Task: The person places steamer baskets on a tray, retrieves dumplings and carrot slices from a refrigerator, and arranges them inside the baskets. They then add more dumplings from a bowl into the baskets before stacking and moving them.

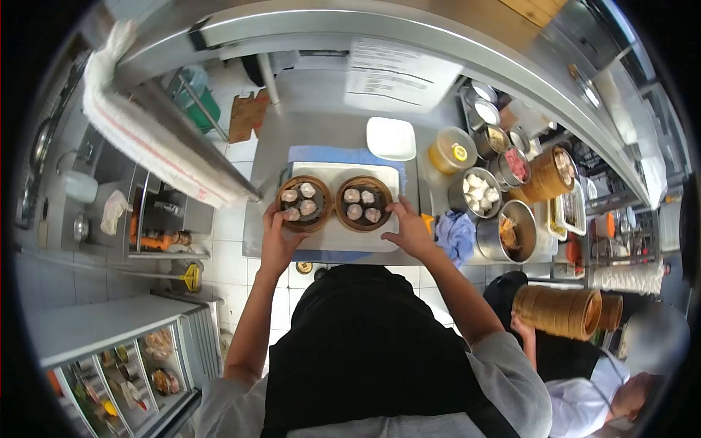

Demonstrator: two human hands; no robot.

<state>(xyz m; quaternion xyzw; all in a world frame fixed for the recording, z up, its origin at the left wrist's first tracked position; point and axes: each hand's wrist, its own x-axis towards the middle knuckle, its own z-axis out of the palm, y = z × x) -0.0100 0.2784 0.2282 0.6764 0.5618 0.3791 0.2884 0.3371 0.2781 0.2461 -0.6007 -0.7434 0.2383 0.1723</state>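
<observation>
Portioning is judged complete in the two baskets: dumplings point(307, 190) have been set in both the left basket point(310, 231) and the right basket point(364, 177), in equal number. No lid is seen on either, and the dumplings are judged to be uncooked, so cooking is judged to be outstanding; this cannot be confirmed by sight.

Both baskets are placed upright, side by side, on a white tray point(332, 239), under which a blue cloth point(343, 154) is laid on the steel tabletop point(307, 120). The left hand point(274, 241) is held partly open, its fingers set against the outer rim of the left basket and its thumb spread near the lower edge. The right hand point(410, 230) is likewise partly open, its fingertips placed at the outer rim of the right basket, its thumb held apart below. Firmness of hold cannot be determined.

Count recorded: two baskets on one tray; eight dumplings, four per basket; one square white dish point(391, 139) beyond the right basket; one crumpled blue rag point(454, 239) to the right. A bowl of white pieces point(480, 196) is noted beyond the rag. At far right, a stack of baskets point(553, 312) is held by a co-worker's hand point(523, 329)
</observation>
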